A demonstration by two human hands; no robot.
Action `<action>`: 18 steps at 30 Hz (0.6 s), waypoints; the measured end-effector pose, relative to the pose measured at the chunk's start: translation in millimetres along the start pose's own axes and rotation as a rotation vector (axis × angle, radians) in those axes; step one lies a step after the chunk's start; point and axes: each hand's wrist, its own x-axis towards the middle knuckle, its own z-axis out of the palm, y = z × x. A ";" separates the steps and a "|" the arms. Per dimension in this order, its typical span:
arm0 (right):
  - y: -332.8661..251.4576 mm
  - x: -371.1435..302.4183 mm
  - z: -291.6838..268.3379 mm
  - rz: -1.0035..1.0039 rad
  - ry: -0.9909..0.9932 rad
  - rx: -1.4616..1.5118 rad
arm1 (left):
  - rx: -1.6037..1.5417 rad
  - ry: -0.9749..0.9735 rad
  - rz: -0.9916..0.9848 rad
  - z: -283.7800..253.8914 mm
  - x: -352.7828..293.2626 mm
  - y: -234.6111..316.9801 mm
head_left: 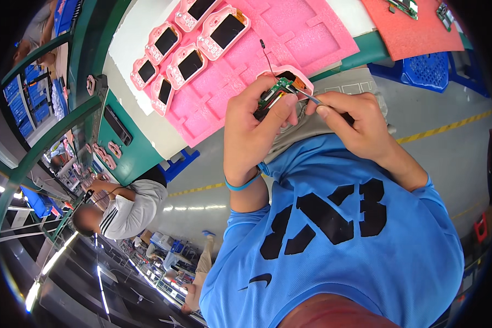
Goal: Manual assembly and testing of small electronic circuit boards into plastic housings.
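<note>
My left hand (254,123) is closed around a green circuit board (279,90), holding it just off the near edge of the pink foam. Close behind the board is a pink handheld console shell (303,81) with a dark screen, partly covered by my fingers; I cannot tell if the two are joined. A thin dark wire (266,54) with a small black end rises from them. My right hand (361,120) pinches a slim grey tool (310,98), its tip at the board's right side. The tool's exact kind is not clear.
Several pink handheld consoles with dark screens (224,31) lie on a pink foam tray (322,33) with cut-out recesses. An orange-pink mat (421,35) at far right bears circuit boards. A blue plastic stool (426,74) stands below. Another person (134,210) works at the left.
</note>
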 end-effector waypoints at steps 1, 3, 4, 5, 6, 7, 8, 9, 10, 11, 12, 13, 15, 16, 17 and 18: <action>-0.1 0.2 -0.3 0.005 -0.012 0.014 | -0.007 -0.009 0.010 -0.4 -0.2 -0.3; 0.3 -0.7 1.4 -0.007 -0.001 0.005 | -0.010 -0.007 0.005 -0.5 -0.1 -0.9; 0.5 -1.6 2.9 -0.018 0.010 -0.005 | -0.013 -0.005 0.001 -0.4 -0.1 -1.2; 0.7 -2.3 4.1 -0.029 0.021 -0.016 | -0.016 -0.004 -0.004 -0.3 -0.1 -1.5; 0.8 -2.5 4.7 -0.041 0.032 -0.026 | -0.019 -0.003 -0.008 -0.2 0.0 -1.9; 0.8 -1.9 4.3 -0.042 0.031 -0.025 | -0.018 -0.001 -0.008 -0.1 0.0 -2.1; 0.8 -1.1 3.1 -0.023 0.016 -0.021 | -0.014 0.000 -0.003 0.2 0.4 -2.5; 0.7 -0.2 1.2 -0.004 0.002 -0.017 | -0.009 0.000 0.002 0.4 0.9 -2.9; 0.5 0.8 -1.0 0.015 -0.012 -0.014 | -0.005 0.001 0.007 0.6 1.4 -3.2; 0.2 1.7 -3.1 0.034 -0.026 -0.011 | 0.000 0.001 0.013 0.6 1.6 -3.1; 0.0 2.3 -5.2 0.032 -0.027 -0.010 | 0.001 0.003 0.013 0.0 1.5 -2.5; -0.3 2.9 -8.0 0.017 -0.038 -0.025 | 0.017 -0.006 0.001 -0.9 1.5 -1.3; -1.2 4.2 -13.3 -0.014 -0.059 -0.056 | 0.049 -0.022 -0.024 -2.7 1.6 1.4; -1.7 4.8 -14.8 -0.029 -0.069 -0.071 | 0.065 -0.031 -0.037 -3.1 1.5 2.3; -2.0 5.1 -15.8 -0.030 -0.069 -0.071 | 0.065 -0.031 -0.036 -2.6 1.4 2.4; -2.3 5.3 -16.7 -0.031 -0.073 -0.076 | 0.063 -0.022 -0.039 -1.8 1.1 2.5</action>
